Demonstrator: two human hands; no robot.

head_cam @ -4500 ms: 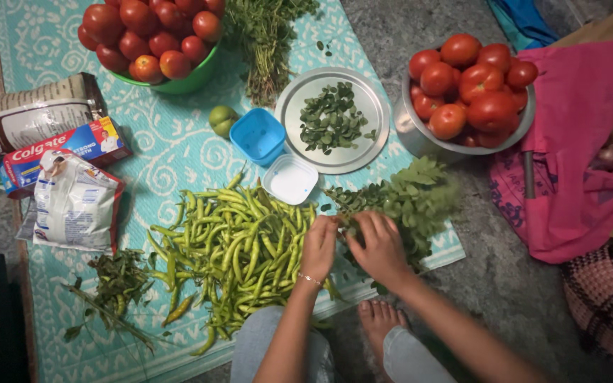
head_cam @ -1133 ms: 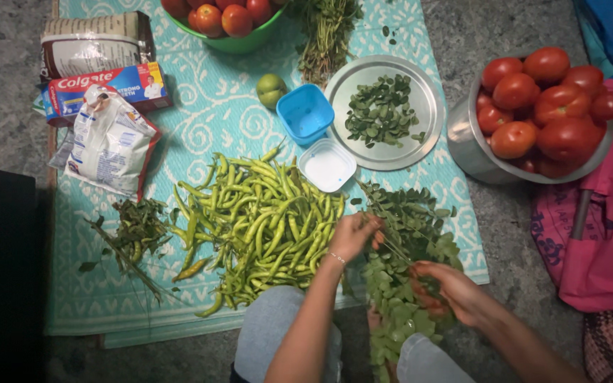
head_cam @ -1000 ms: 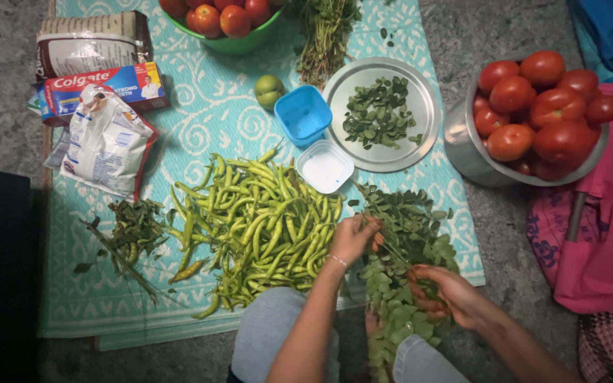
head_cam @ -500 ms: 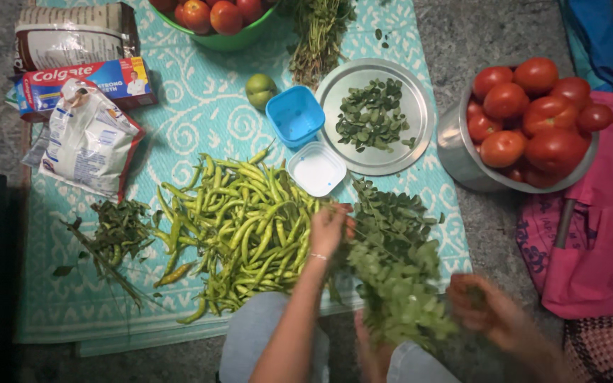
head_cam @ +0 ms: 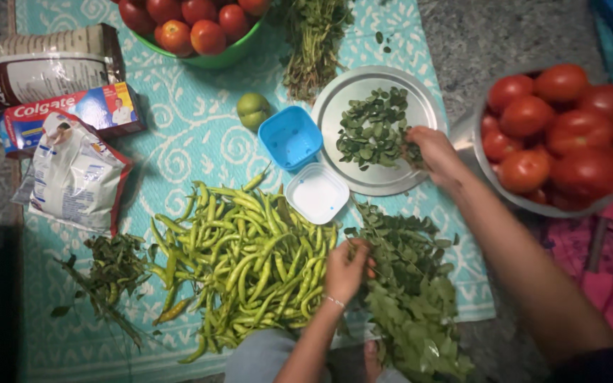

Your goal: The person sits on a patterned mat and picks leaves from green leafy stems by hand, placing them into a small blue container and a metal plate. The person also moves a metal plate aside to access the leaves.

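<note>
My right hand (head_cam: 431,150) is out over the right rim of the round steel plate (head_cam: 335,96), fingers curled down onto the heap of plucked leaves (head_cam: 372,128) lying in it; I cannot tell whether the grip is closed on a pinch of leaves or loose, because the fingertips are buried in the green. My left hand (head_cam: 349,268) sits much nearer my body, its grip pinched narrow around a thin stem at the upper left edge of the leafy sprigs (head_cam: 409,291). That bunch lies with its long axis running from the stem end at my left hand down and to the right toward my knees, so it is below and to the left of my right hand, well apart from it, with the plate's near rim between. The left hand is plainly the nearer one to the sprigs. Just left of it lies the pile of green chillies (head_cam: 250,255), touching the bunch's edge, all on the patterned turquoise mat (head_cam: 186,152). A white lid (head_cam: 317,193) and a blue tub (head_cam: 291,137) sit between the chillies and the plate, and a steel pot of tomatoes (head_cam: 558,135) stands just beside my right forearm.
</note>
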